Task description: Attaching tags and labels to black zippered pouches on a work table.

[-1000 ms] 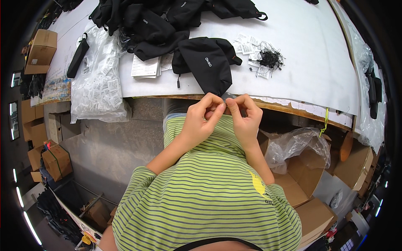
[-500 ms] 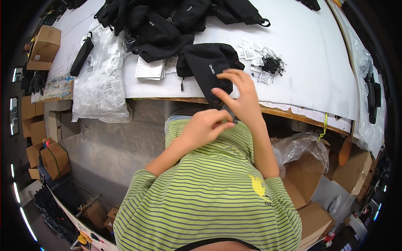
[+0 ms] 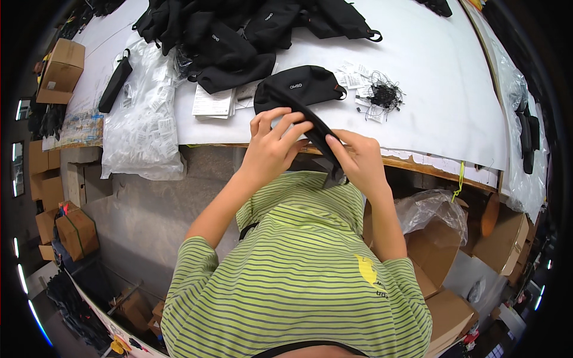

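Observation:
A black fabric pouch point(image 3: 319, 131), seen nearly edge-on, slants from the table toward my waist. My right hand point(image 3: 361, 158) pinches its near part between thumb and fingers. On its other side my left hand point(image 3: 271, 143) has its fingers bent against the pouch, the thumb lower down; part of that grip is hidden. Behind the held pouch, another black pouch point(image 3: 319, 85) with a small pale logo and a side loop lies on the white table point(image 3: 436, 107).
More black pouches point(image 3: 221, 42) are heaped at the back. Left of my hands are a stack of white cards point(image 3: 212, 102), a clear bag of labels point(image 3: 143, 119) and a narrow black pouch point(image 3: 116, 83). Black cords point(image 3: 385, 92) with tags lie to the right. Cardboard boxes point(image 3: 436, 244) stand below.
The upper pouch has been tipped from lying flat to edge-on, uncovering the one behind. My left hand has moved up to it, and my right hand has come down and closed on it.

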`<state>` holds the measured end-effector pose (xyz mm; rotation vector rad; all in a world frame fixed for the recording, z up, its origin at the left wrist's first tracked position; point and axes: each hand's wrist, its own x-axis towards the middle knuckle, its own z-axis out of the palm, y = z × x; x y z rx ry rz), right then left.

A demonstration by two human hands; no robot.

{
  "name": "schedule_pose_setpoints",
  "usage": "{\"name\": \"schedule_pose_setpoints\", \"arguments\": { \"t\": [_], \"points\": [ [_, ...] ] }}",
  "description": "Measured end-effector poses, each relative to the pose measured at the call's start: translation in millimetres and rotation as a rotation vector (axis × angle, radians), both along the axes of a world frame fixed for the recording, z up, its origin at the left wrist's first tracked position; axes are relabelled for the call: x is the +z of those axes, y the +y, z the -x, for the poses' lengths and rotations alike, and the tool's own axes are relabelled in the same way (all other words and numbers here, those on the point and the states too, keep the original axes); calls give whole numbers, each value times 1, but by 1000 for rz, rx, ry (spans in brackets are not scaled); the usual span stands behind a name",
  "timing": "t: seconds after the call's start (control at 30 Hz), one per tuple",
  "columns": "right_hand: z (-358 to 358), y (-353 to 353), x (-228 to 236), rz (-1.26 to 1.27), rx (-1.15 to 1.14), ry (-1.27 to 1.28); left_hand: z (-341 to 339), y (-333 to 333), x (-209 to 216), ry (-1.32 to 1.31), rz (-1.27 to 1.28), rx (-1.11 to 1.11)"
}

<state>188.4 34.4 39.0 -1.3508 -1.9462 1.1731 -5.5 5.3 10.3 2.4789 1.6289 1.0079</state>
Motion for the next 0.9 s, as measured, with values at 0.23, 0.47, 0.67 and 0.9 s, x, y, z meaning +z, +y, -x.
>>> {"name": "schedule_pose_setpoints", "arguments": {
  "t": [0.23, 0.47, 0.67, 0.9],
  "points": [
    [-13, -11, 5, -273, 51, 51, 13, 10, 2, 34, -49, -167],
    [-12, -11, 9, -234, 121, 23, 19, 3, 4, -23, -80, -241],
    [-35, -4, -31, 282, 202, 586, 29, -6, 24, -488, 376, -25],
    [-19, -20, -51, 427, 125, 478, 30, -11, 9, -702, 683, -66]
  ]
}}
